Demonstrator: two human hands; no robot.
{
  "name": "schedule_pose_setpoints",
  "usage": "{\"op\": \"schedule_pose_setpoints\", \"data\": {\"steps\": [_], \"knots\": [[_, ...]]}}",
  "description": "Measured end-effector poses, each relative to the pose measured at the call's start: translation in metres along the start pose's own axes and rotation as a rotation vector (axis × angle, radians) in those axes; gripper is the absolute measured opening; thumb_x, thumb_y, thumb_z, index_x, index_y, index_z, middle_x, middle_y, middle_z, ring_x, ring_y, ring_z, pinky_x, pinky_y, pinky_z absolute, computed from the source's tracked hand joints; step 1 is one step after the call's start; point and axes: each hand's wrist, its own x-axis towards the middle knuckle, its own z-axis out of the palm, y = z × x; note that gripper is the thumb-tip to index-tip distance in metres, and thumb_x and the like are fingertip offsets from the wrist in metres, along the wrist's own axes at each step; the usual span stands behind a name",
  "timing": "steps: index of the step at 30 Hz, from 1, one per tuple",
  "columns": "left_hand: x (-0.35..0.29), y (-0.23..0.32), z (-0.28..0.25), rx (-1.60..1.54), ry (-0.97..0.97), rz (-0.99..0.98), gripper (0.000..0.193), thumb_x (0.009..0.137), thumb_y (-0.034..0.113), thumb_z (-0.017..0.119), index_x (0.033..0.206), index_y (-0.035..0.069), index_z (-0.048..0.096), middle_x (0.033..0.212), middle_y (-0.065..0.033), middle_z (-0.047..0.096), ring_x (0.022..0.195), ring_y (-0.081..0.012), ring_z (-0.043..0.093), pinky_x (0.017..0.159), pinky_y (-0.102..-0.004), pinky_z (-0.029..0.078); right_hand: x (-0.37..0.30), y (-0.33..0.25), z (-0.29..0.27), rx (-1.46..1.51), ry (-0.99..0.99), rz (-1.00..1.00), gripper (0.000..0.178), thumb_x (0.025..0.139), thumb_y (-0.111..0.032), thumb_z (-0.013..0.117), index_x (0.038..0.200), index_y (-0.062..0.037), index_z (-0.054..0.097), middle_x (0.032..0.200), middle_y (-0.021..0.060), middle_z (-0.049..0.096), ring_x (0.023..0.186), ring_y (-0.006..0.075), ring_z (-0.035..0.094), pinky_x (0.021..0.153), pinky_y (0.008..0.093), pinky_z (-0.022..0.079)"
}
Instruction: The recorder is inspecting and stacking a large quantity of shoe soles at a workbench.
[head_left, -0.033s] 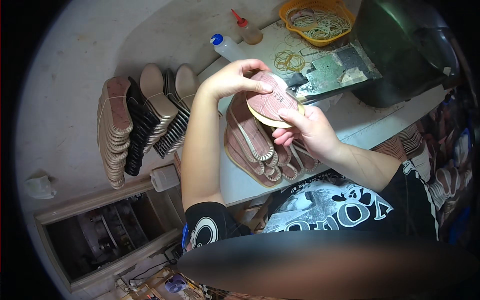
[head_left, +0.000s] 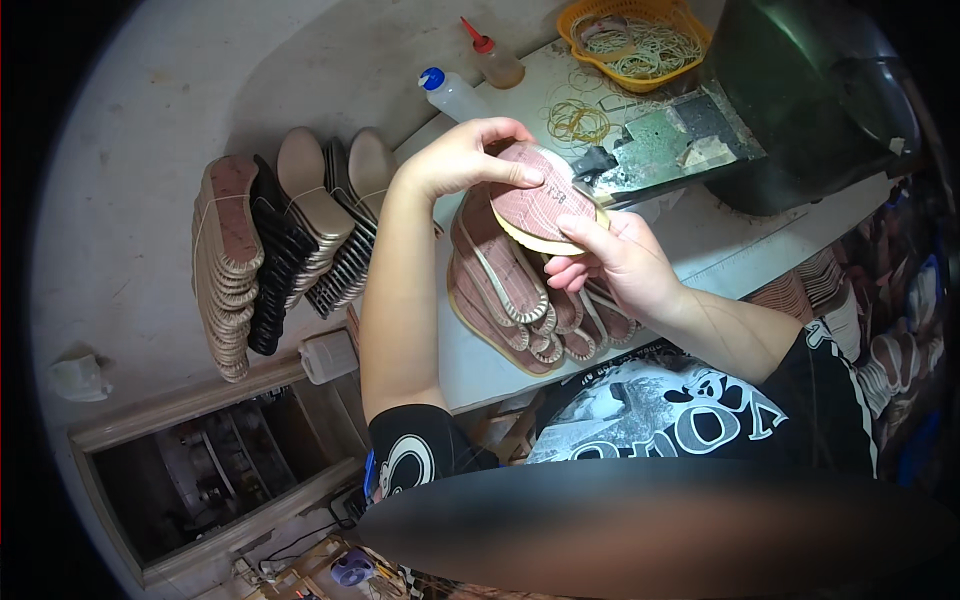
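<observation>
A shoe sole (head_left: pixel 530 205) with a reddish-pink face and pale yellow edge is held up at the front end of a worn green machine bed (head_left: pixel 690 140). My left hand (head_left: pixel 490 160) is closed on its far left side, thumb flat on the pink face and fingers curled over the edge. At the near right side, my right hand (head_left: pixel 630 255) pinches the sole, thumb on top and fingers beneath. The edge by the machine's small dark metal part (head_left: pixel 595 165) touches or nearly touches it. Below lies a pile of similar soles (head_left: pixel 515 280) with stitched, pale rims.
Banded stacks of soles (head_left: pixel 230 250) stand at the left. A blue-capped bottle (head_left: pixel 455 95), a red-tipped bottle (head_left: pixel 497 65) and a yellow basket (head_left: pixel 640 75) of cords sit at the back. The dark machine body (head_left: pixel 800 110) rises at the right, above the white table (head_left: pixel 450 365).
The sole in my hands has shifted and turned very slightly, its printed mark moving a little left. Both hands keep their hold.
</observation>
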Motion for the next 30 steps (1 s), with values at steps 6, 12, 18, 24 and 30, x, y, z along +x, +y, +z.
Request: {"op": "schedule_pose_setpoints", "data": {"steps": [6,12,18,24,30], "knots": [[-0.014,-0.003,0.002,-0.014,0.086,-0.095,0.034,0.076,0.027,0.079,0.094,0.004,0.06,0.079,0.0024,0.058,0.071,-0.0053,0.053,0.06,-0.0209,0.043,0.003,-0.01,0.002,-0.001,0.045,0.012,0.045,0.096,-0.035,0.054,0.099,0.0086,0.063,0.087,0.0168,0.069,0.073,0.0175,0.069,0.067,0.0249,0.057],[-0.037,0.003,0.025,0.002,0.272,-0.175,0.034,0.078,0.028,0.078,0.09,0.003,0.059,0.074,0.0014,0.057,0.065,-0.0056,0.051,0.056,-0.0198,0.041,0.004,-0.019,0.003,-0.011,0.048,0.032,0.044,0.097,-0.034,0.052,0.111,0.0061,0.061,0.097,0.0148,0.068,0.079,0.0179,0.07,0.067,0.023,0.057],[-0.057,0.006,0.052,0.047,0.412,-0.244,0.034,0.081,0.031,0.076,0.086,0.004,0.057,0.072,0.0008,0.057,0.063,-0.0058,0.05,0.055,-0.0206,0.04,0.005,-0.022,0.002,-0.07,0.063,0.012,0.039,0.096,-0.033,0.053,0.109,0.0032,0.062,0.096,0.0106,0.068,0.081,0.0135,0.068,0.066,0.0221,0.058],[-0.066,-0.004,0.077,-0.028,0.485,-0.182,0.037,0.084,0.038,0.071,0.089,0.005,0.055,0.071,0.0016,0.057,0.061,-0.0044,0.047,0.052,-0.0199,0.035,0.009,-0.017,0.0,-0.124,0.058,-0.04,0.034,0.095,-0.031,0.055,0.1,0.0003,0.066,0.091,0.0089,0.069,0.08,0.0122,0.068,0.065,0.0232,0.057],[-0.064,-0.002,0.093,-0.072,0.576,-0.146,0.037,0.085,0.043,0.069,0.08,0.008,0.058,0.066,0.0066,0.051,0.053,-0.0008,0.037,0.045,-0.0178,0.026,0.008,-0.014,-0.004,-0.241,-0.028,-0.089,0.029,0.092,-0.026,0.058,0.099,0.0007,0.066,0.09,0.0085,0.069,0.083,0.013,0.067,0.071,0.0262,0.056]]}}
